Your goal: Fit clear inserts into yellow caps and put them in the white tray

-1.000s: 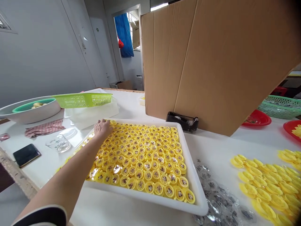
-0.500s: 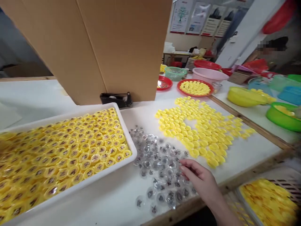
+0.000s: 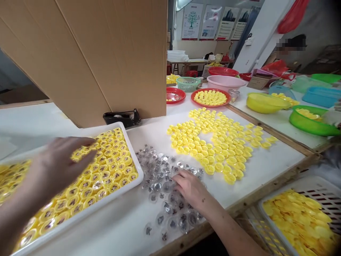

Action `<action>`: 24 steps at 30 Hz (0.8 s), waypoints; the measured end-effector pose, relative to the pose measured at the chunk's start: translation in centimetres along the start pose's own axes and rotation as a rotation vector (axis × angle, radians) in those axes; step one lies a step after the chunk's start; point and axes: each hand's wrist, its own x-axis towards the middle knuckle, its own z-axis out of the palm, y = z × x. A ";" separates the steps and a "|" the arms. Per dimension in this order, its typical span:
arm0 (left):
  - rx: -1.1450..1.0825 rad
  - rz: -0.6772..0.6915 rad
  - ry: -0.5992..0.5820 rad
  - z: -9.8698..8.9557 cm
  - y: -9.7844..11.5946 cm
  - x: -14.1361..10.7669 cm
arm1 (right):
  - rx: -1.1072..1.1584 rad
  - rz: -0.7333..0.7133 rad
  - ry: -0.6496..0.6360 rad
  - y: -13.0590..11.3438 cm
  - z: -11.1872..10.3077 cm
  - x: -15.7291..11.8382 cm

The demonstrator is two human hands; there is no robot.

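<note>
My left hand (image 3: pixel 61 163) hangs over a white plastic tray (image 3: pixel 134 160), fingers spread, touching or just above rows of yellow caps (image 3: pixel 109 170) with printed centres. My right hand (image 3: pixel 190 188) rests among loose transparent plastic domes (image 3: pixel 157 186) with dark prints inside, lying on the white table right of the tray. Its fingers curl down, and I cannot tell whether they hold a dome. Beyond it lies a spread of loose yellow caps (image 3: pixel 215 142), not touching my hand.
A large cardboard sheet (image 3: pixel 87 60) stands behind the tray beside a black tape dispenser (image 3: pixel 121 119). A red plate of yellow pieces (image 3: pixel 210 97) sits farther back. A crate of yellow pieces (image 3: pixel 298 220) lies below the table's wooden edge (image 3: pixel 266 181) at the lower right.
The view has settled rightward since the earliest frame. My left hand has come over the tray's near part, and my right hand has shifted left among the domes.
</note>
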 end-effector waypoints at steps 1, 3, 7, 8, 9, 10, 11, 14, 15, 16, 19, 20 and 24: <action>-0.064 0.083 0.006 1.4 2.9 0.0 | 0.006 0.011 0.011 0.1 -0.1 -0.3; -0.206 0.230 -0.108 4.5 8.7 0.1 | 0.034 0.046 0.048 0.3 -0.4 -0.9; -0.287 0.285 -0.411 11.6 17.1 1.5 | 0.168 0.112 0.173 0.7 -0.9 -2.4; -0.268 0.279 -0.429 13.3 18.3 2.2 | 0.217 0.123 0.210 0.8 -0.9 -2.8; -0.242 0.267 -0.432 14.8 19.2 2.8 | 0.271 0.134 0.245 1.0 -0.9 -3.2; -0.214 0.252 -0.428 16.2 19.8 3.5 | 0.328 0.147 0.280 1.3 -0.8 -3.6; -0.185 0.237 -0.425 17.4 20.2 4.0 | 0.388 0.162 0.310 1.5 -0.7 -3.9; -0.107 0.207 -0.432 19.8 20.7 5.1 | 0.552 0.221 0.370 2.2 -0.3 -4.7; -0.089 0.205 -0.435 20.3 20.8 5.2 | 0.642 0.260 0.386 2.4 -0.2 -4.8; -0.076 0.206 -0.437 20.7 20.8 5.1 | 0.753 0.303 0.397 2.5 -0.1 -4.8; -0.058 0.207 -0.438 21.1 20.8 4.8 | 1.069 0.401 0.405 2.7 0.1 -4.7; -0.059 0.205 -0.435 21.1 20.7 4.6 | 1.124 0.411 0.400 2.8 0.1 -4.6; -0.088 0.180 -0.414 20.2 19.9 4.1 | 1.197 0.432 0.397 3.0 0.1 -4.4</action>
